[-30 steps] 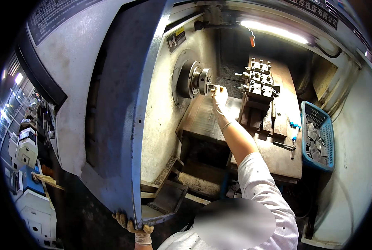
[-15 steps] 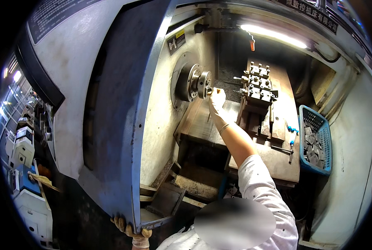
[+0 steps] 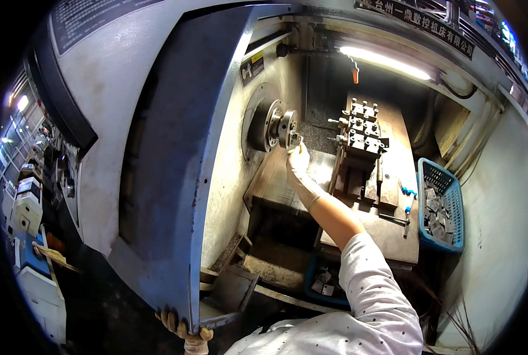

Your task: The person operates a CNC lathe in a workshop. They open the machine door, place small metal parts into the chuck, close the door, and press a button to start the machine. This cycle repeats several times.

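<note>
My gloved right hand (image 3: 297, 157) reaches into the lathe, fingers pinched on a small metal part (image 3: 296, 139) at the face of the steel chuck (image 3: 287, 129), which is mounted on the spindle flange (image 3: 264, 124). My gloved left hand (image 3: 183, 327) grips the lower edge of the blue-grey door (image 3: 175, 195) at the bottom of the view. Right of the chuck stands a tool post (image 3: 364, 131) with several clamped holders on a cross slide (image 3: 397, 228).
A blue basket of metal pieces (image 3: 440, 210) sits at the right, another bin (image 3: 326, 283) low beneath the slide. A hose with orange nozzle (image 3: 355, 74) hangs under the lamp (image 3: 388, 60). Wrenches (image 3: 407, 216) lie on the slide. Other machines (image 3: 30, 210) line the left.
The view has shifted, so the chuck and tool post appear lower in the picture. My right hand has stayed at the chuck and my left hand on the door edge.
</note>
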`<state>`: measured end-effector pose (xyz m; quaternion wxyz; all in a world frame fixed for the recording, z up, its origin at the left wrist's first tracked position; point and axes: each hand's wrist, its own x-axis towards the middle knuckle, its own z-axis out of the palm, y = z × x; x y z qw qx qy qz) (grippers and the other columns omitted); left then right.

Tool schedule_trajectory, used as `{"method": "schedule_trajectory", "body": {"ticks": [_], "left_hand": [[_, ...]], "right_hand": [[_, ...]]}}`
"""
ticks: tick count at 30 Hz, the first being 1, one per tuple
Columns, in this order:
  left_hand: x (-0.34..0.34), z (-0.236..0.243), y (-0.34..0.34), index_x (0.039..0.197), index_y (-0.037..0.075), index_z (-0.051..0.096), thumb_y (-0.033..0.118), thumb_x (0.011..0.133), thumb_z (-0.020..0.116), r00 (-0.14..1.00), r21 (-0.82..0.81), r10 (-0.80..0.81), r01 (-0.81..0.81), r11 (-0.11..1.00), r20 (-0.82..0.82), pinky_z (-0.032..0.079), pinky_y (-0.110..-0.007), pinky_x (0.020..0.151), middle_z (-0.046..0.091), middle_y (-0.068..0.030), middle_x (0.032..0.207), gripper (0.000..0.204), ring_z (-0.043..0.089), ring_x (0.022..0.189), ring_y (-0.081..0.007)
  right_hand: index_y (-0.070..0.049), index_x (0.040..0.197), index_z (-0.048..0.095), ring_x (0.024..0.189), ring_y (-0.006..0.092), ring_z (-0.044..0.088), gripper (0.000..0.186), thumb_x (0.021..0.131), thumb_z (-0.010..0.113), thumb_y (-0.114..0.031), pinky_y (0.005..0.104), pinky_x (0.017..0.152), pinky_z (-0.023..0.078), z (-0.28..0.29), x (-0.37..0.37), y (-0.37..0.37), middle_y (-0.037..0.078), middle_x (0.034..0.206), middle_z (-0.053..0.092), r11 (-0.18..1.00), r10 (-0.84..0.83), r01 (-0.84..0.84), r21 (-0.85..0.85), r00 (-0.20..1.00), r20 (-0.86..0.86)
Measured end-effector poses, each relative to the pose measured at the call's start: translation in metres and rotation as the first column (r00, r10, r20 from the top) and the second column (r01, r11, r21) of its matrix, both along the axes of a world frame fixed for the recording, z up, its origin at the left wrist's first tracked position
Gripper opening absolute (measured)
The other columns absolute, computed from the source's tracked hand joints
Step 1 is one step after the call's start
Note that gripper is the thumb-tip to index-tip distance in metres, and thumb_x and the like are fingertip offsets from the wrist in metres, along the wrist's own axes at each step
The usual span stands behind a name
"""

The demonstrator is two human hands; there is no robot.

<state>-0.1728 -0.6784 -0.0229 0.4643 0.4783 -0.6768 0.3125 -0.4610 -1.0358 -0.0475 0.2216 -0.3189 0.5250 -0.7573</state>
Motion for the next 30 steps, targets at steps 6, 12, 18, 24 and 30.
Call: {"method": "schedule_trajectory", "body": {"ticks": [6, 12, 18, 24, 30], "left_hand": [[-0.005, 0.012, 0.004, 0.104, 0.002, 0.03, 0.033, 0.072, 0.027, 0.999, 0.058, -0.006, 0.004, 0.998, 0.041, 0.017, -0.051, 0.086, 0.034, -0.016, 0.107, 0.045, 0.03, 0.102, -0.0337], [-0.047, 0.081, 0.018, 0.105, 0.003, 0.032, 0.017, 0.079, 0.023, 0.961, -0.018, 0.139, -0.148, 0.989, -0.238, 0.025, -0.049, 0.083, 0.035, -0.0168, 0.106, 0.031, 0.036, 0.097, -0.0319], [-0.142, 0.077, -0.041, 0.091, -0.001, 0.047, 0.011, 0.075, 0.036, 0.899, 0.145, -0.389, 0.42, 0.896, -0.199, 0.032, -0.039, 0.078, 0.046, -0.0188, 0.092, 0.022, 0.043, 0.089, -0.0308], [-0.232, 0.059, -0.281, 0.106, 0.001, 0.037, 0.012, 0.072, 0.044, 0.821, 0.15, -0.427, 0.51, 0.847, -0.379, 0.025, -0.036, 0.087, 0.036, -0.0128, 0.111, 0.036, 0.033, 0.103, -0.0262], [-0.233, 0.061, -0.385, 0.106, 0.002, 0.037, 0.022, 0.069, 0.045, 0.958, 0.195, -0.255, 0.228, 0.954, 0.128, 0.017, -0.037, 0.091, 0.04, -0.0123, 0.107, 0.043, 0.032, 0.104, -0.0211]], "right_hand": [[-0.007, 0.061, 0.037, 0.036, 0.0099, 0.03, 0.023, 0.077, 0.032, -0.023, 0.0224, 0.033, 0.022, 0.026, -0.01, 0.028, 0.001, 0.047, 0.035, 0.754, 0.472, -0.649, 0.1, 0.642, 0.604], [-0.002, 0.063, 0.04, 0.039, 0.014, 0.037, 0.022, 0.077, 0.029, -0.015, 0.0255, 0.036, 0.032, 0.021, -0.018, 0.013, 0.006, 0.05, 0.04, 0.738, 0.408, -0.644, 0.203, 0.665, 0.625], [0.001, 0.062, 0.045, 0.04, 0.02, 0.047, 0.027, 0.079, 0.028, -0.012, 0.0301, 0.038, 0.043, 0.062, 0.002, 0.045, 0.011, 0.051, 0.048, 0.622, 0.422, -0.715, 0.319, 0.649, 0.633], [0.001, 0.069, 0.048, 0.037, 0.0178, 0.046, 0.028, 0.077, 0.035, -0.023, 0.0304, 0.033, 0.039, 0.053, -0.018, 0.056, 0.011, 0.051, 0.049, 0.647, 0.688, -0.614, 0.453, 0.726, 0.001], [0.005, 0.078, 0.043, 0.038, 0.0204, 0.049, 0.025, 0.076, 0.025, -0.012, 0.03, 0.03, 0.04, 0.029, -0.007, 0.034, 0.013, 0.054, 0.049, 0.586, 0.688, -0.526, 0.616, 0.725, -0.037]]}}
